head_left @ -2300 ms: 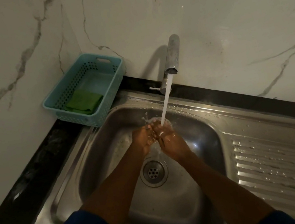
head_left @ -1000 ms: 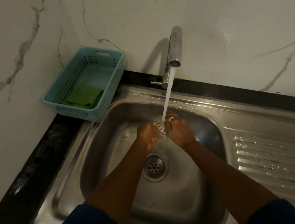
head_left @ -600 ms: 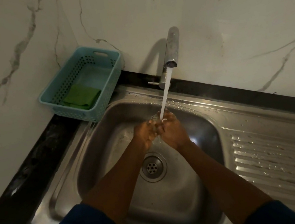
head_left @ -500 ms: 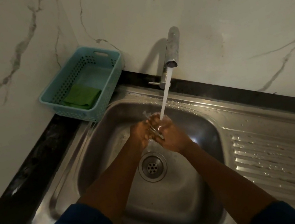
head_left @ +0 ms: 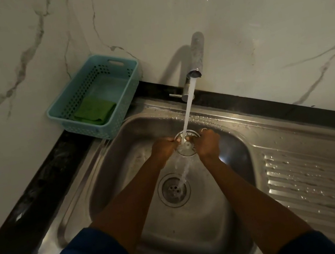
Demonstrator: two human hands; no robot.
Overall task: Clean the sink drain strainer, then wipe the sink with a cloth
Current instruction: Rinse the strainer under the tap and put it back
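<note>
**Ana:** Both hands are up under the tap, the left hand and the right hand each pinching one side of the strainer by its rim, fingers curled in.

**Ben:** So the strainer sits between them?

**Ana:** Yes, held flat over the sink, above and behind the open drain. The water from the tap lands right on its middle and runs through towards the drain.

**Ben:** How would you expect it to handle?

**Ana:** Small, thin metal, so I'd judge it light and stiff, not fragile. Wet, it is likely slippery, and the stream pushes down on it. The rim looks the best place to hold, at two opposite points, as now; the little knob in the centre would do for one hand.

**Ben:** And the cloth?

**Ana:** A green cloth lies folded in the blue basket on the counter at the corner, well apart from both hands. Wiping has not begun.
</note>
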